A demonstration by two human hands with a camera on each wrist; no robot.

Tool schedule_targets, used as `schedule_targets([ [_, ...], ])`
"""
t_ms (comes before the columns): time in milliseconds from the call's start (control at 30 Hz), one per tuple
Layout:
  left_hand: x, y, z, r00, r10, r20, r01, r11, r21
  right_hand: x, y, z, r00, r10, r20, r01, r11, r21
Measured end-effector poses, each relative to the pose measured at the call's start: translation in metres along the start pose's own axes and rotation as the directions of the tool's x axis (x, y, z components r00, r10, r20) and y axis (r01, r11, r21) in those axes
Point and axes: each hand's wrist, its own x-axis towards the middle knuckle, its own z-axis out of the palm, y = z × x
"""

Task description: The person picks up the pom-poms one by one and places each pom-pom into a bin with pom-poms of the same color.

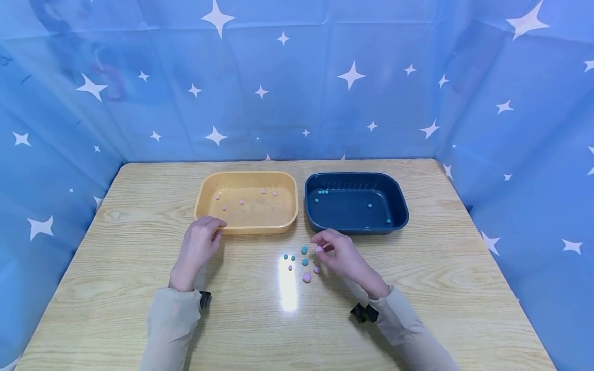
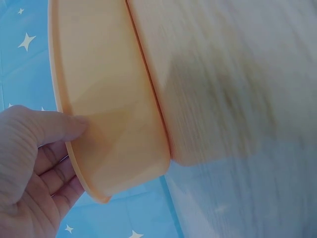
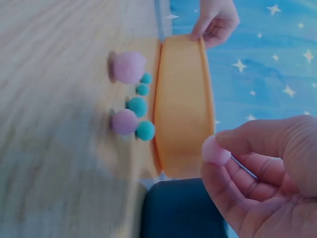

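My left hand point(image 1: 198, 246) grips the near left rim of a yellow-orange plastic tray point(image 1: 252, 230), thumb outside the wall and the other fingers behind the rim in the left wrist view. Between thumb and fingertips, my right hand point(image 1: 342, 258) pinches a pink pom-pom point(image 3: 216, 151), raised above the table just in front of the navy tray point(image 1: 402, 216). To its left lie loose pom-poms: a big pink one point(image 1: 307, 277), small pink ones such as this pom-pom point(image 1: 290, 268), and several teal ones, among them a larger teal pom-pom point(image 1: 303, 250).
Several small pink pom-poms point(image 1: 241, 202) lie spread in the yellow-orange tray; several teal pom-poms point(image 1: 369, 205) lie in the navy one. Both trays stand side by side near the back of the wooden table point(image 1: 116, 247). A blue star-patterned curtain point(image 1: 306, 46) surrounds the table's back and sides.
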Motion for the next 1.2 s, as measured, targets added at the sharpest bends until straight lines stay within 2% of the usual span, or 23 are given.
schedule_targets([
  [533, -0.001, -0.001, 0.0, 1.0, -0.004, 0.007, 0.004, 1.0, 0.002, 0.016, -0.01, -0.007, 0.997, -0.06, -0.042, 0.06, 0.998, -0.001],
  [967, -0.001, -0.002, 0.0, 1.0, 0.005, -0.001, -0.005, 1.0, 0.004, 0.029, -0.016, -0.008, 0.997, -0.054, -0.063, 0.054, 0.998, 0.009],
  [1200, -0.001, -0.001, -0.002, 1.0, -0.002, 0.011, 0.001, 1.0, 0.007, 0.037, -0.02, -0.008, 0.994, -0.087, -0.071, 0.086, 0.996, -0.006],
])
